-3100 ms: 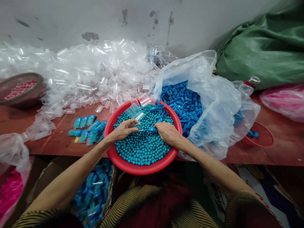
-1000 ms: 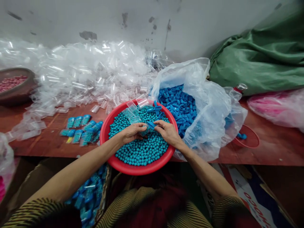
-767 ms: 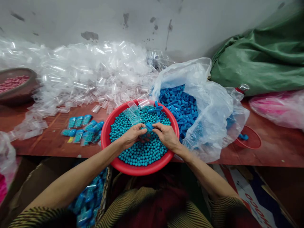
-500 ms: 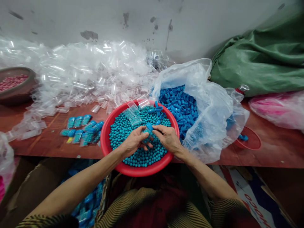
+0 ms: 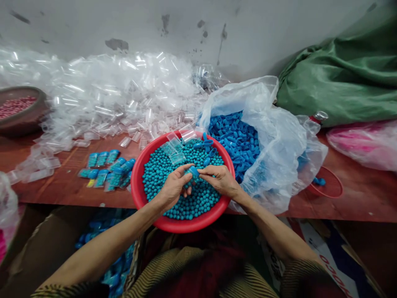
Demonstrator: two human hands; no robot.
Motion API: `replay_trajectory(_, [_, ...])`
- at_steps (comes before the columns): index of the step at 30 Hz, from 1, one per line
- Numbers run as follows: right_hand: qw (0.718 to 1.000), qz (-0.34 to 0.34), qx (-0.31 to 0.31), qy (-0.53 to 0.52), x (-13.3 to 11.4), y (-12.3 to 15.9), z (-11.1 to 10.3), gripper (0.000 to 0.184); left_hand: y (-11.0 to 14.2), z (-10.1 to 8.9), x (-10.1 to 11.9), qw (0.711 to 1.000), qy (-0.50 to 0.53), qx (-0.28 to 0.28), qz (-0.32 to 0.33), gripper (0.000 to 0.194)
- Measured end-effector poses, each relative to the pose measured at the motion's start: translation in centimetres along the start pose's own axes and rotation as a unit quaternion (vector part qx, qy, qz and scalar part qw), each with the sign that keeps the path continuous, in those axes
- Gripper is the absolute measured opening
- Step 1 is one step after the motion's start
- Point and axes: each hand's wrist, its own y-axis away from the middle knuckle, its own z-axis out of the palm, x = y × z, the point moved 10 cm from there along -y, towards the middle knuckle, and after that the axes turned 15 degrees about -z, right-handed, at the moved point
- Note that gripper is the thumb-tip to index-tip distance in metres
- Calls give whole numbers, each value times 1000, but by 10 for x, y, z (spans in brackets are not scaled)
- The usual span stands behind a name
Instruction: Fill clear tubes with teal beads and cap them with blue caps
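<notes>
Over a red basin (image 5: 138, 194) full of teal beads (image 5: 186, 212), my left hand (image 5: 174, 185) pinches a small clear plastic container between thumb and fingers. A blue cap (image 5: 194, 171) covers the end of that container. My right hand (image 5: 223, 181) has its thumb and fingertips closed on the cap's right side. Most of the container is hidden behind the left fingers. Beyond the hands, clear empty containers (image 5: 175, 150) and a few loose blue caps (image 5: 207, 142) lie on the beads.
A heap of clear containers (image 5: 118, 91) stands against the wall. Filled, capped containers (image 5: 102, 158) lie left of the basin. To the right are an open plastic bag (image 5: 276, 140) of blue caps, a small red basket (image 5: 333, 188) and a green sack (image 5: 338, 82).
The blue cap has tilted and now points more toward my right hand. My right fingers have straightened slightly and moved a little to the right and down.
</notes>
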Motion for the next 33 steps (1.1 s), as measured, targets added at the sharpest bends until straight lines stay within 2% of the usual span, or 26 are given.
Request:
replay_trajectory(4, [998,-3,11,-54,5,2,0,19,0,5,1,1000,-22,-1,-11,61])
replay_trajectory(9, [999,-35,19,-32,1,1,-1,21,2,-1,7,997,-39,58,27,52])
replay_trajectory(13, [998,-53,-33,6,-3,0,4,21,0,3,1,996,-89,3,13,54])
replay_trajectory(16, [998,-14,-50,-43,3,2,9,20,2,4,-3,994,-105,-28,3,58])
replay_trajectory(19, [997,15,-27,-71,7,5,13,20,4,0,-4,996,-83,-5,9,53])
replay_trajectory(25, [996,-15,13,-92,-2,4,14,18,9,-3,1,996,-69,40,46,43])
replay_trajectory(27, [991,5,3,-137,1,3,12,17,11,-2,2,995,-80,30,48,43])
replay_trajectory(29, [978,52,-12,-202,9,3,13,18,12,0,3,994,-98,8,48,44])
replay_trajectory(33, [941,166,28,-295,28,7,14,40,15,6,6,985,-161,-16,66,42])
